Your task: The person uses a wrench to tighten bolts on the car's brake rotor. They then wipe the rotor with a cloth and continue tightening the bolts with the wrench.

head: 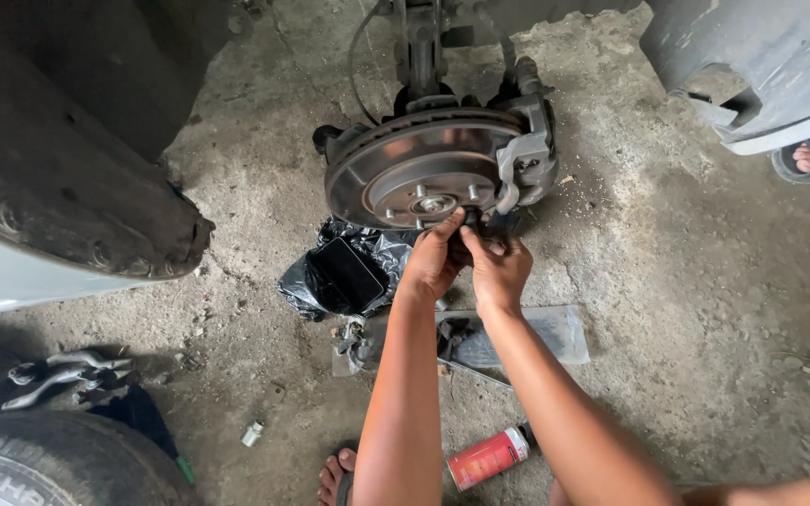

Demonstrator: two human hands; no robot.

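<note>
Both forearms are stretched away from the viewer toward the far middle of the scene, converging at the lower edge of a brake disc (424,169). The left hand (433,258) is raised with its fingers curled and pressed against the disc's lower rim. The right hand (499,267) is set just beside it, touching it, fingers bent around a small dark part (497,225) under the brake caliper (527,159); how firmly that part is gripped cannot be told, as it is largely hidden by the fingers. The disc is mounted on the hub with its flat face tilted toward the viewer and upward, its axle line running away toward the far side. The grey caliper is seated on the disc's right edge.

On the concrete floor, a black plastic bag (344,272) is seen left of the hands, a clear plastic sheet (536,333) beneath the forearms, and a red spray can (487,457) near the right elbow. A tyre (49,464) is seen at the near left.
</note>
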